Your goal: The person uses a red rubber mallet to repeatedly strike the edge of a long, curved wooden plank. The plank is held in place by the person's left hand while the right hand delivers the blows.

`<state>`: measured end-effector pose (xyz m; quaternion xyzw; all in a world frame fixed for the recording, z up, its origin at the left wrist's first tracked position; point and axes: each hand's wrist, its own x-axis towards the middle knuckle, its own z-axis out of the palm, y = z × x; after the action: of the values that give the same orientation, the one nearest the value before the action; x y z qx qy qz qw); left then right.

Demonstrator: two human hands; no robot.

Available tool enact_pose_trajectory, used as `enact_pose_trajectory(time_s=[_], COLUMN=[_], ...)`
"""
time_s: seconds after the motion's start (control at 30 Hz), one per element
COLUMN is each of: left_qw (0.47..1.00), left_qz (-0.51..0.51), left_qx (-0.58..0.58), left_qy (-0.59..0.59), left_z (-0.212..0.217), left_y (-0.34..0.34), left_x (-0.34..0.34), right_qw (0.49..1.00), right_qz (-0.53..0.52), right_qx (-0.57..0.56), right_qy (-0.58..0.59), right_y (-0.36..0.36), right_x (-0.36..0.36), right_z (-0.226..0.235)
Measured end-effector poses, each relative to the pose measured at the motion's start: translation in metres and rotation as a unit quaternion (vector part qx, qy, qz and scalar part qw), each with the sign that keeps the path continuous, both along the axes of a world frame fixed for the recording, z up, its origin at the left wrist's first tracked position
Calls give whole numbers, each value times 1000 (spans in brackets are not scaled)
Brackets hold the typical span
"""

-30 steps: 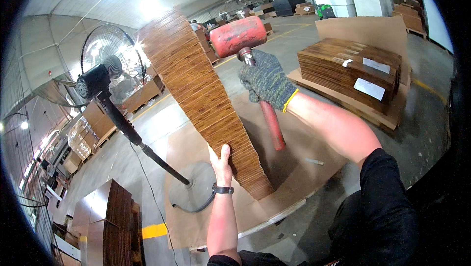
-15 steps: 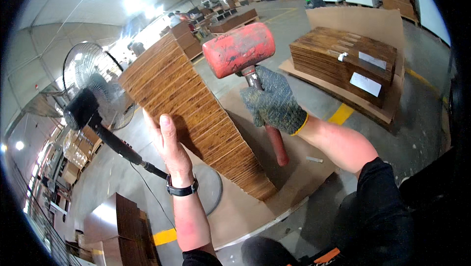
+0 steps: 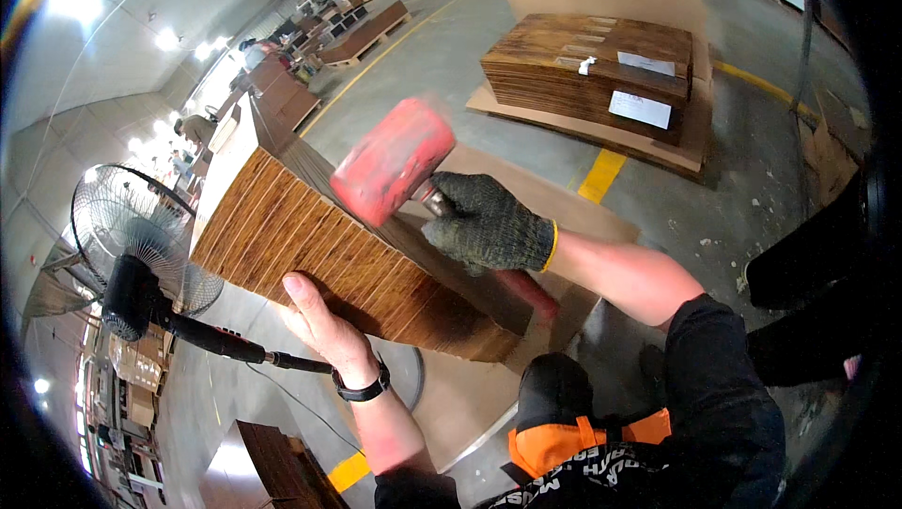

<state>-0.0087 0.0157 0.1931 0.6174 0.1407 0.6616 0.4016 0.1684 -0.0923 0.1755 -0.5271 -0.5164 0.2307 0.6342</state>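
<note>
My right hand (image 3: pixel 490 224), in a dark grey knit glove with a yellow cuff edge, is closed round the handle of a mallet. The mallet's worn red head (image 3: pixel 395 160) is slightly blurred and hangs over the upper right edge of a tall stack of brown wood-grain boards (image 3: pixel 319 246). Whether it touches the boards I cannot tell. My bare left hand (image 3: pixel 329 331), with a black watch at the wrist, rests against the stack's lower left side. Its thumb lies stretched out along the board edges; the other fingers are mostly hidden.
A black pedestal fan (image 3: pixel 141 293) stands close on the left, its cable on the floor. Cardboard (image 3: pixel 470 406) lies beneath the stack. Another board stack (image 3: pixel 583 68) sits on a pallet at far right. Dark panels (image 3: pixel 254 462) stand at lower left. A person (image 3: pixel 195 129) is beyond the stack.
The mallet has come down and left, from upright to tilted over the boards. The view has shifted, and the stack now shows its right side more. My left hand stays against it.
</note>
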Motion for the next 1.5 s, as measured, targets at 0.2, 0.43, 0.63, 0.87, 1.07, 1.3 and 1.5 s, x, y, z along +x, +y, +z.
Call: enact_pose_trajectory(time_s=[0.2, 0.43, 0.63, 0.87, 1.07, 1.3, 1.5], left_qw=[1000, 987, 966, 897, 831, 747, 661], left_qz=[3, -54, -199, -361, -434, -546, -637], left_qx=[-5, -144, 82, 77, 15, 3, -55], left_qy=[-30, 38, 140, 243, 349, 379, 393], left_z=[-7, 5, -59, -124, -160, -193, -188], left_y=[8, -60, -130, -168, -178, -211, -232], left_x=[-1, 13, 61, 62, 54, 53, 46], right_qw=[973, 942, 900, 809, 853, 875, 845], right_qz=[-103, -161, -293, -490, -506, -418, -435], right_qx=[95, 168, -91, -242, -126, -228, -306], right_qy=[-181, -240, -309, -215, -11, 90, 53], right_y=[9, -15, -174, -322, -311, -284, -265], right_x=[6, 6, 17, -8, -28, -19, -9], right_z=[-10, -24, -49, -94, -159, -184, -188])
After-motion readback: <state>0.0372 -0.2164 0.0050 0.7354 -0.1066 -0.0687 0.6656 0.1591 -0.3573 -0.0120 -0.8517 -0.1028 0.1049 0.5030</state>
